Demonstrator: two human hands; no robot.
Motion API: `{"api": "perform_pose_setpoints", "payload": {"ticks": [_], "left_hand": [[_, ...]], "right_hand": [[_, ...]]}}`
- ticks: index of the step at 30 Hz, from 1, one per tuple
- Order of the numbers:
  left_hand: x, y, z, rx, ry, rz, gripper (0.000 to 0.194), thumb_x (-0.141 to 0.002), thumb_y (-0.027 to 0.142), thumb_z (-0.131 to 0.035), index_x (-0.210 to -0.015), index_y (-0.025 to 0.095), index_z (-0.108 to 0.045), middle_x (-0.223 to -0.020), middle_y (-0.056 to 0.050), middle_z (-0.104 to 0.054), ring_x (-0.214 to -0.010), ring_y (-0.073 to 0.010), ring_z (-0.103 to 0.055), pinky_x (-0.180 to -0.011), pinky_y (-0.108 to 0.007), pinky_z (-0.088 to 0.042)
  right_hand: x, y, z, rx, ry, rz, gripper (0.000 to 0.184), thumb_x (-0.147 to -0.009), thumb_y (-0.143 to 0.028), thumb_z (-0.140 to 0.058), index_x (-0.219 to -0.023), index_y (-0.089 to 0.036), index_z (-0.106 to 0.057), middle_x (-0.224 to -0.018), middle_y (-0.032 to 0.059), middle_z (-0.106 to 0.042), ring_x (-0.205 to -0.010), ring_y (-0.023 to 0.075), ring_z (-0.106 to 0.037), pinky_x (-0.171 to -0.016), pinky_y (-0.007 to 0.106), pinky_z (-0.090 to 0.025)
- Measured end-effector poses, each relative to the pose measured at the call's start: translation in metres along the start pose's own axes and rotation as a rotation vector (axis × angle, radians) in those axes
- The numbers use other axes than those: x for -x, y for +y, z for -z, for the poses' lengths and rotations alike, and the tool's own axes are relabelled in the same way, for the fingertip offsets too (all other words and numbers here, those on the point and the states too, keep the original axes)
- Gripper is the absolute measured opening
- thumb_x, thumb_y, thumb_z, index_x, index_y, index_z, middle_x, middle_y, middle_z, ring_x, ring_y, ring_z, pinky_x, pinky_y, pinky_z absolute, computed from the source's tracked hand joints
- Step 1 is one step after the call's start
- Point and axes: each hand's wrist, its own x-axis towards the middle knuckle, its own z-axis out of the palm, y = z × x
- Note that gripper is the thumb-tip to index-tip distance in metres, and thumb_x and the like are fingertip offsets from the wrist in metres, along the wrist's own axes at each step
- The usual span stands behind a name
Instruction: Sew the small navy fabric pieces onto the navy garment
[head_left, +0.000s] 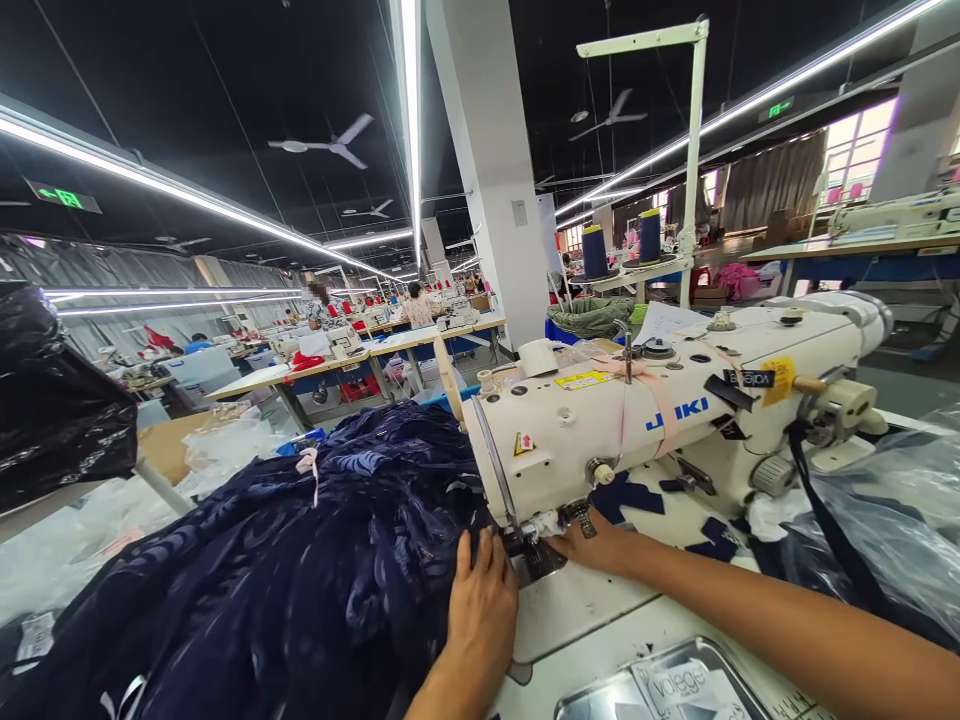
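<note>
A white Juki sewing machine (675,410) stands on the white table (585,610) before me. A large pile of dark navy patterned fabric (300,560) lies to its left, reaching under the needle area (536,530). My left hand (480,600) lies flat on the fabric just left of the presser foot, fingers stretched forward. My right hand (596,545) reaches under the machine arm, right of the needle, fingers pressed flat on the table; the fingertips are partly hidden by the machine head.
Small navy cut pieces (637,495) lie behind the needle. Clear plastic bags (892,510) sit at right, a metal tray (660,685) near the front edge, black plastic (52,410) at left. Two blue thread cones (622,245) stand on a rack. People work at distant tables.
</note>
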Motion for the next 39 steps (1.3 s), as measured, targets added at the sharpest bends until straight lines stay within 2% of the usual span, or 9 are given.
{"api": "perform_pose_setpoints", "payload": {"ticks": [3, 7, 12, 19, 27, 31, 39], "left_hand": [[-0.004, -0.003, 0.005, 0.004, -0.039, 0.016, 0.032, -0.075, 0.004, -0.051, -0.105, 0.010, -0.060, -0.113, -0.017, -0.057, -0.113, -0.0339, -0.043, -0.100, -0.058, -0.020], [-0.013, -0.009, 0.008, 0.091, -0.114, -0.003, 0.037, -0.071, 0.004, -0.052, -0.106, 0.014, -0.060, -0.110, -0.014, -0.059, -0.114, -0.0320, -0.042, -0.101, -0.056, -0.018], [-0.018, -0.010, 0.006, 0.098, -0.119, 0.001, 0.038, -0.070, 0.003, -0.051, -0.105, 0.014, -0.060, -0.112, -0.014, -0.058, -0.115, -0.0323, -0.041, -0.100, -0.056, -0.018], [-0.018, -0.009, 0.007, 0.082, -0.112, 0.005, 0.040, -0.070, 0.003, -0.050, -0.106, 0.016, -0.060, -0.111, -0.013, -0.058, -0.113, -0.0311, -0.043, -0.100, -0.056, -0.018], [-0.022, -0.008, 0.010, 0.086, -0.203, 0.016, 0.045, -0.069, 0.001, -0.047, -0.111, 0.015, -0.057, -0.107, -0.013, -0.059, -0.110, -0.0307, -0.045, -0.100, -0.055, -0.018], [-0.026, -0.009, 0.011, 0.086, -0.240, 0.018, 0.048, -0.071, 0.002, -0.045, -0.116, 0.015, -0.054, -0.107, -0.012, -0.060, -0.108, -0.0297, -0.045, -0.100, -0.054, -0.017], [-0.032, -0.009, 0.012, 0.118, -0.295, 0.025, 0.047, -0.073, 0.001, -0.042, -0.116, 0.014, -0.054, -0.102, -0.012, -0.063, -0.108, -0.0278, -0.045, -0.101, -0.053, -0.016]], "right_hand": [[0.007, -0.008, 0.013, 0.092, 0.024, 0.126, 0.029, -0.085, -0.014, -0.035, -0.082, -0.020, -0.063, -0.085, 0.0057, -0.064, -0.099, 0.0207, -0.053, -0.092, 0.040, -0.038], [0.011, -0.016, 0.020, 0.192, 0.055, 0.176, 0.031, -0.085, -0.012, -0.032, -0.083, -0.019, -0.062, -0.089, 0.0066, -0.063, -0.097, 0.0205, -0.053, -0.086, 0.036, -0.042], [0.011, -0.014, 0.012, 0.301, 0.046, 0.195, 0.025, -0.082, -0.010, -0.039, -0.080, -0.019, -0.061, -0.090, 0.0065, -0.064, -0.087, 0.0202, -0.056, -0.077, 0.032, -0.045], [0.013, -0.010, 0.000, 0.393, 0.029, 0.169, 0.013, -0.080, -0.014, -0.050, -0.080, -0.016, -0.063, -0.085, 0.0069, -0.066, -0.083, 0.0224, -0.058, -0.078, 0.034, -0.044], [0.020, -0.005, -0.011, 0.427, 0.029, 0.169, 0.027, -0.089, -0.017, -0.036, -0.090, -0.017, -0.062, -0.076, 0.0073, -0.066, -0.071, 0.0226, -0.060, -0.070, 0.036, -0.044], [0.022, -0.005, -0.015, 0.403, 0.047, 0.140, 0.026, -0.089, -0.015, -0.035, -0.095, -0.017, -0.060, -0.073, 0.0065, -0.064, -0.068, 0.0207, -0.058, -0.068, 0.033, -0.044], [0.018, -0.015, -0.010, 0.640, -0.008, 0.166, 0.027, -0.083, -0.005, -0.039, -0.097, -0.016, -0.059, -0.068, 0.0060, -0.062, -0.063, 0.0203, -0.058, -0.060, 0.030, -0.044]]}}
